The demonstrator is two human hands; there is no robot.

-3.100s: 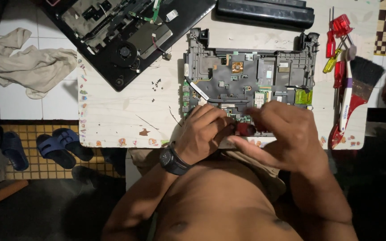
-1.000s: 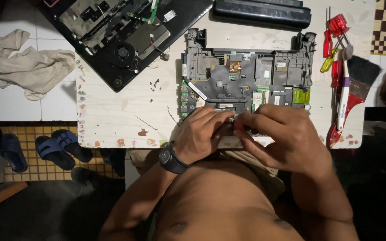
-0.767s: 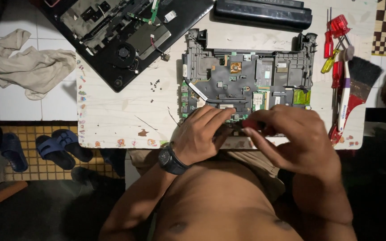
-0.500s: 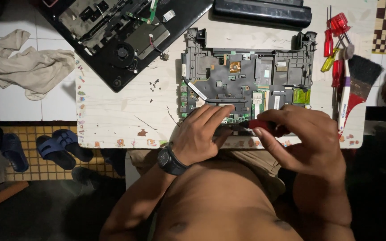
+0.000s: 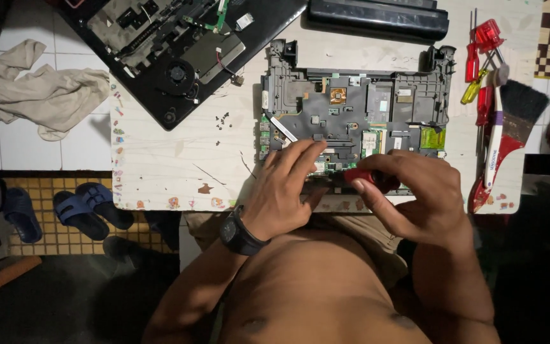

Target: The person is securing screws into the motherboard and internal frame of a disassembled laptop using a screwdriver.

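Working across a scuffed, paint-flecked white table (image 5: 179, 159), a person leans over an opened laptop base (image 5: 351, 114), its grey moulded frame and green circuit board laid bare. At far left a crumpled beige cloth (image 5: 39, 89) lies on tile; a second black chassis (image 5: 179, 51) with a round fan sits beside tiny loose screws (image 5: 223, 119), which a careless sweep of the arm could likely scatter. The left hand (image 5: 284, 191), fingers pressed flat and close together, steadies the board's near edge. The right hand (image 5: 415, 197) pinches a red-handled screwdriver (image 5: 361, 177) at that edge; a slip might gouge the delicate board. Red screwdrivers (image 5: 482, 57) and a bristle brush (image 5: 510, 127) lie right.
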